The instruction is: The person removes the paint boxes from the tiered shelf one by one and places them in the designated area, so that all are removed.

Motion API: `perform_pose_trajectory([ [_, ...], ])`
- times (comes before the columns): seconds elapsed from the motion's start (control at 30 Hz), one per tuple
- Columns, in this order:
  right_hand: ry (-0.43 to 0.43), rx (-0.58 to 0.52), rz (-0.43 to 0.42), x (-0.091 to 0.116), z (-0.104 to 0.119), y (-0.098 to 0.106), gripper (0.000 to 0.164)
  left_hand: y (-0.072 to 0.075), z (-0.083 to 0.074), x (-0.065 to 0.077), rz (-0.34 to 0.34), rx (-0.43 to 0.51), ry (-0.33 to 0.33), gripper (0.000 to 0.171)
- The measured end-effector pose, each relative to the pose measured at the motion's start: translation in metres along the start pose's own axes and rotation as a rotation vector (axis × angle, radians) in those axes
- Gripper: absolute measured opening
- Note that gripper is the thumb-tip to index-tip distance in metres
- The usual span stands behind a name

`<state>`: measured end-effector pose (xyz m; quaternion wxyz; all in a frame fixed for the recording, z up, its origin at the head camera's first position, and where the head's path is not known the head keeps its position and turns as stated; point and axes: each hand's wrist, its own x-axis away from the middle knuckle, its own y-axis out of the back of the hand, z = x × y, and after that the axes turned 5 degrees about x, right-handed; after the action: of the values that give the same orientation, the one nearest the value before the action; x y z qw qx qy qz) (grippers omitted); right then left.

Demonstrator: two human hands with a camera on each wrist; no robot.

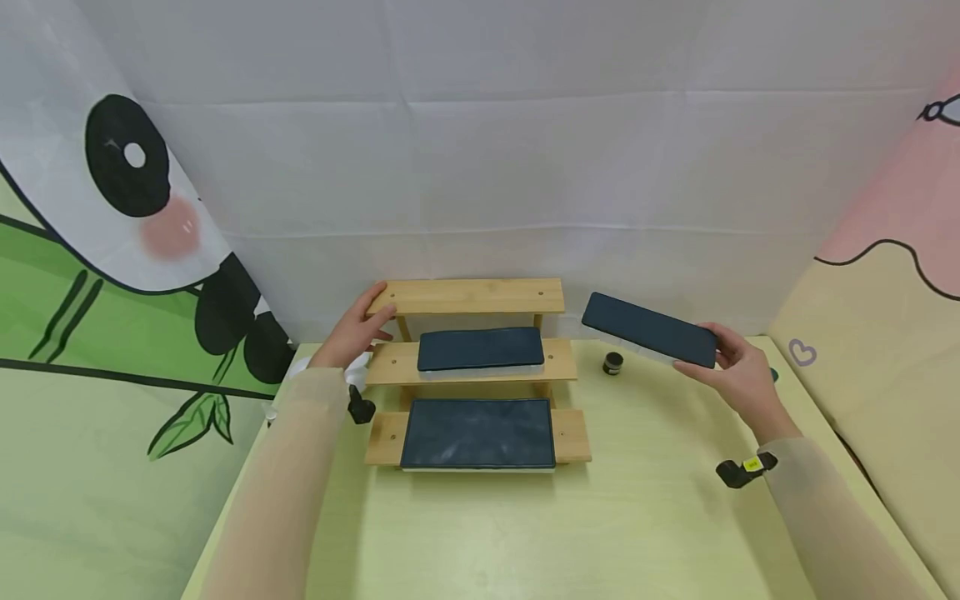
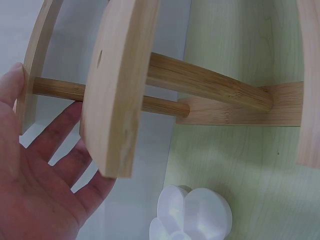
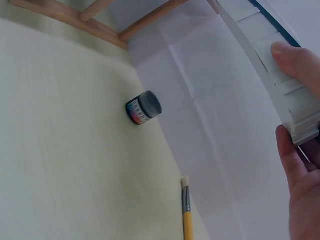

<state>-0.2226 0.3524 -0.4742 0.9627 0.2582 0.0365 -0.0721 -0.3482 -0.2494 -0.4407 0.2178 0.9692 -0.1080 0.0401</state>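
Note:
My left hand (image 1: 352,331) holds the left end of the top plank of a three-tier wooden display rack (image 1: 480,296). In the left wrist view several of its fingers (image 2: 55,135) reach below that plank, near a support rod. Off the rack's right side, my right hand (image 1: 738,375) grips one end of a long flat case (image 1: 648,329) with a dark blue top and white base, tilted in the air. Its ridged white underside shows in the right wrist view. A similar dark case (image 1: 480,348) lies on the middle tier, and a larger one (image 1: 478,433) on the bottom tier.
Right of the rack stands a small dark-lidded jar (image 3: 143,107) with a colourful label. A yellow-handled brush (image 3: 187,210) lies near the table's back edge. Left of the rack is a white flower-shaped dish (image 2: 195,215). Printed cloth walls border the table (image 1: 480,533).

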Motion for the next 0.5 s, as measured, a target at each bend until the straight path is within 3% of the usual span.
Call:
perform_pose_trajectory([
  [0.33,-0.002,0.063,-0.029,0.029,-0.029,-0.011,0.073,-0.001,-0.002,0.001,-0.016,-0.017,0.009,0.077],
  [0.5,-0.046,0.112,-0.026,0.045,-0.041,-0.017,0.079,-0.003,-0.002,0.001,-0.009,-0.014,0.003,0.076],
])
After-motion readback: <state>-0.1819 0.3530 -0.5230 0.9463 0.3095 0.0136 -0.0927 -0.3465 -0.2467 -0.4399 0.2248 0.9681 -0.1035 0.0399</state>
